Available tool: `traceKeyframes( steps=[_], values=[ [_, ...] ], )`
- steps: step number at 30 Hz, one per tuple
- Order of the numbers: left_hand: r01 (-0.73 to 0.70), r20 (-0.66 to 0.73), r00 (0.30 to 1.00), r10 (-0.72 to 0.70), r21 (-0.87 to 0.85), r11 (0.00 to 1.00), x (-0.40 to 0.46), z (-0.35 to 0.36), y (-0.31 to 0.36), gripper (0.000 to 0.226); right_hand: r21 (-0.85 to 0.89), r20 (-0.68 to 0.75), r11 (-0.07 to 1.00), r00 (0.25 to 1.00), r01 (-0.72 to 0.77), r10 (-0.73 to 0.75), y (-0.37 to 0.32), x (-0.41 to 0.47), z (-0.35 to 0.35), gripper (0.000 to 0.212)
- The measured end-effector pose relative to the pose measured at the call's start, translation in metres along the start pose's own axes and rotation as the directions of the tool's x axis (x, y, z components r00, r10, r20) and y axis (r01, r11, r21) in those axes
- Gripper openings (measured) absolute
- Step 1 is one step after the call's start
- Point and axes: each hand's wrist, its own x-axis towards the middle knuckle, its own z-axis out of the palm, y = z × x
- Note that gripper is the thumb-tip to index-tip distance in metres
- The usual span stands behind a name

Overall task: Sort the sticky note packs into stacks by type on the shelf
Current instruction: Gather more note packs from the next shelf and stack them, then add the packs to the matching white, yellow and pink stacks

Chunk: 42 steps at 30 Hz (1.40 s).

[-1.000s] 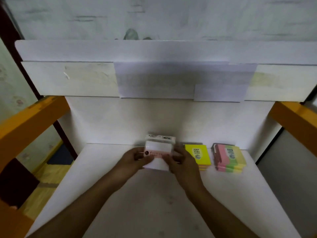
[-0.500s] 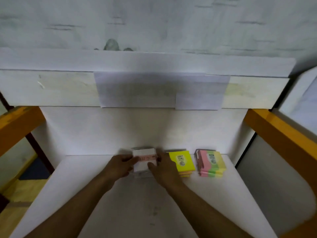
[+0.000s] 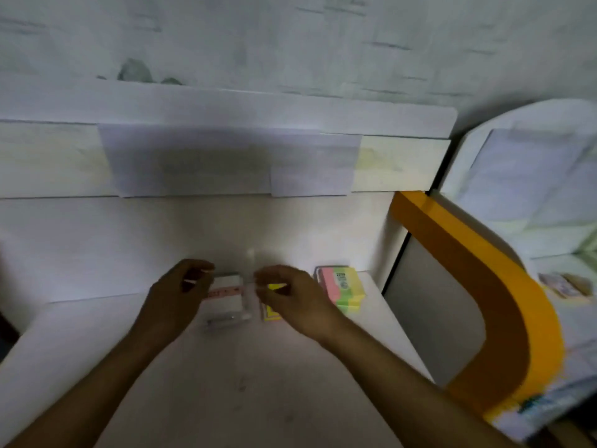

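A stack of white sticky note packs (image 3: 227,297) with a pink band stands at the back of the white shelf (image 3: 226,383). My left hand (image 3: 176,299) hovers just left of it and my right hand (image 3: 290,302) just right of it. Both have loosely curled fingers and hold nothing. Under my right hand lies a yellow stack (image 3: 273,313), mostly hidden. A pink, yellow and green stack (image 3: 344,287) stands furthest right.
The shelf's back wall (image 3: 161,240) rises right behind the stacks. An upper shelf board with taped paper sheets (image 3: 226,160) overhangs. An orange frame post (image 3: 484,286) and a grey side panel (image 3: 429,305) bound the right side.
Both hands have let go of the white pack, which now rests on its stack, and have drawn slightly apart. The camera has swung to the right.
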Motion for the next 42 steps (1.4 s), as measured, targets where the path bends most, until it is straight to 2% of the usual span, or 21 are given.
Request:
traceKeyframes(
  steps=[3,7,13,17,20,23,25,29,32,36,38,42],
  values=[
    [-0.123,0.195,0.971,0.141,-0.098,0.987,-0.002,0.018,0.032,0.021,0.015,-0.028,1.000,1.000,-0.006,0.007,0.004,-0.001,-0.033,0.029],
    [-0.208,0.270,0.938,0.219,-0.069,0.976,-0.005,0.041,0.068,0.018,-0.059,-0.047,0.998,0.999,-0.012,0.009,0.008,-0.013,-0.077,0.029],
    [-0.266,0.236,0.933,0.272,-0.055,0.962,-0.025,0.065,0.145,0.014,-0.122,-0.047,0.979,0.984,0.162,-0.169,-0.006,-0.056,-0.152,0.030],
    [-0.333,0.209,0.917,0.340,-0.067,0.941,-0.064,0.111,0.207,0.020,-0.109,-0.137,0.953,0.945,0.283,-0.297,0.004,-0.101,-0.214,0.029],
    [-0.433,0.205,0.880,0.429,-0.026,0.901,-0.096,0.158,0.248,0.021,-0.090,-0.179,0.943,0.926,0.322,-0.333,0.023,-0.137,-0.265,0.028],
    [-0.508,0.131,0.856,0.501,0.025,0.861,-0.123,0.201,0.281,0.025,-0.102,-0.215,0.939,0.915,0.328,-0.343,0.047,-0.165,-0.310,0.026],
    [-0.513,0.111,0.854,0.508,0.018,0.858,-0.137,0.227,0.298,0.027,-0.089,-0.232,0.946,0.917,0.313,-0.325,0.064,-0.179,-0.334,0.024],
    [-0.512,0.187,0.848,0.495,0.054,0.857,-0.149,0.272,0.327,0.024,-0.057,-0.253,0.952,0.919,0.299,-0.304,0.095,-0.197,-0.373,0.025],
    [-0.528,0.209,0.832,0.515,0.011,0.849,-0.146,0.305,0.347,0.020,-0.041,-0.282,0.963,0.922,0.265,-0.266,0.120,-0.199,-0.396,0.023],
    [-0.501,0.342,0.818,0.463,0.026,0.865,-0.133,0.362,0.358,0.020,-0.066,-0.304,0.982,0.934,0.176,-0.187,0.163,-0.189,-0.425,0.021],
    [-0.474,0.359,0.827,0.433,0.029,0.880,-0.128,0.392,0.357,0.023,-0.069,-0.315,0.991,0.940,0.113,-0.130,0.184,-0.179,-0.438,0.023],
    [-0.360,0.308,0.887,0.343,-0.002,0.933,-0.110,0.446,0.353,0.021,-0.049,-0.284,0.998,0.958,0.037,-0.049,0.218,-0.155,-0.459,0.017]
  ],
)
